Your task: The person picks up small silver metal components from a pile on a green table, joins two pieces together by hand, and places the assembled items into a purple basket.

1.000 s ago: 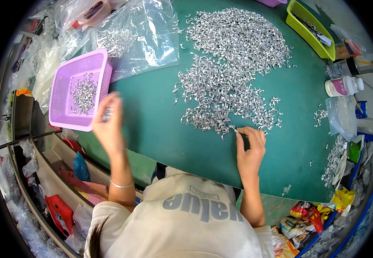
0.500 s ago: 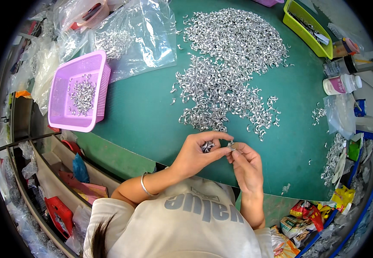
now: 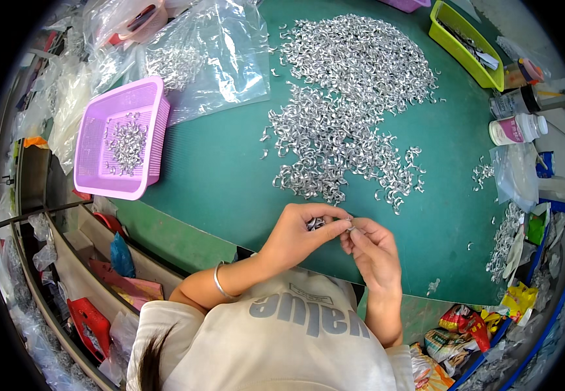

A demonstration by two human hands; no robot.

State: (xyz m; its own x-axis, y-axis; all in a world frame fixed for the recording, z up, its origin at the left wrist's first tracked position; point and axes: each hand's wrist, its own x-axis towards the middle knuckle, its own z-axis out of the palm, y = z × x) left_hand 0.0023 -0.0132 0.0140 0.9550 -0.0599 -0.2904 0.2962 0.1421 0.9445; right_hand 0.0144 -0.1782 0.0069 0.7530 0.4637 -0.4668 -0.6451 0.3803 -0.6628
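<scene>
green work table [image 3: 230, 176] fills most of the view, its edge curving toward the person at the bottom. large heap of small curved silver metal parts [image 3: 354, 98] lies spread over the middle and far side of the table, with a few strays trailing toward the right. purple plastic basket [image 3: 123, 137] sits at the left edge, tilted a little, with a small cluster of the same silver parts inside. clear plastic bags [image 3: 211, 52] lie just beyond the basket, one overlapping the table's far left part. yellow-green tray [image 3: 465, 49] stands at the far right corner; a white bottle [image 3: 517, 129] lies on its side near it. left hand [image 3: 299, 231] and right hand [image 3: 374, 251] meet just above the near table edge, below the heap. left fingers are curled shut around a few silver parts, visible in the palm gap; thumb and forefinger reach toward the right hand. right fingertips pinch one small silver piece [image 3: 349, 227], touching the left fingertips. a thin bracelet [image 3: 219, 281] circles the left wrist.
</scene>
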